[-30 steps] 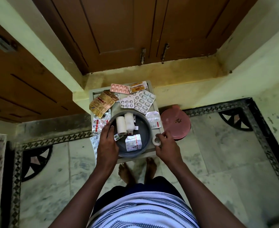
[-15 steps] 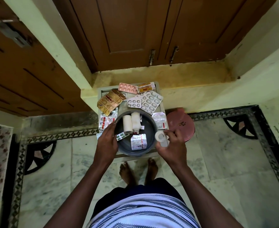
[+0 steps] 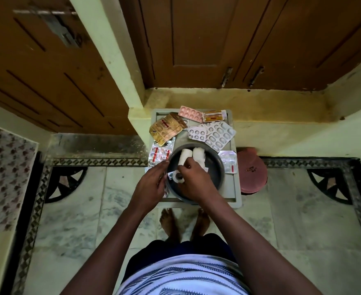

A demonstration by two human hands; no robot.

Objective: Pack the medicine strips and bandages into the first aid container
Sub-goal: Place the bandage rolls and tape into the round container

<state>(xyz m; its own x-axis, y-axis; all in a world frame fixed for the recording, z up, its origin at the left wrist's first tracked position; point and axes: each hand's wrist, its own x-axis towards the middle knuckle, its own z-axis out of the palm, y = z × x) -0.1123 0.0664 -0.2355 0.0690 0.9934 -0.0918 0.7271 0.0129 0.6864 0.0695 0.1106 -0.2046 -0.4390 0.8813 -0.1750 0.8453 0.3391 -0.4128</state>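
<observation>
A round dark grey container (image 3: 216, 167) sits on a small grey stool (image 3: 232, 194). Two white bandage rolls (image 3: 193, 156) lie inside it at the back. My right hand (image 3: 196, 179) is over the container, holding a white tape roll (image 3: 178, 177) at its left inner side. My left hand (image 3: 150, 186) rests on the container's left rim with fingers apart. Medicine strips lie on the stool: a gold one (image 3: 166, 129), a pink one (image 3: 190, 113), silver ones (image 3: 216, 134), a red-and-white one (image 3: 159, 154) and one at the right (image 3: 229, 161).
A reddish round lid (image 3: 252, 169) lies on the floor right of the stool. Brown wooden doors (image 3: 196, 39) and a pale wall pillar (image 3: 109, 50) stand behind. My bare feet (image 3: 183, 222) stand on the marble floor below the stool.
My right hand carried the tape roll from the stool's right side leftward into the container. It now covers the strip that lay there. My left hand stayed at the left rim.
</observation>
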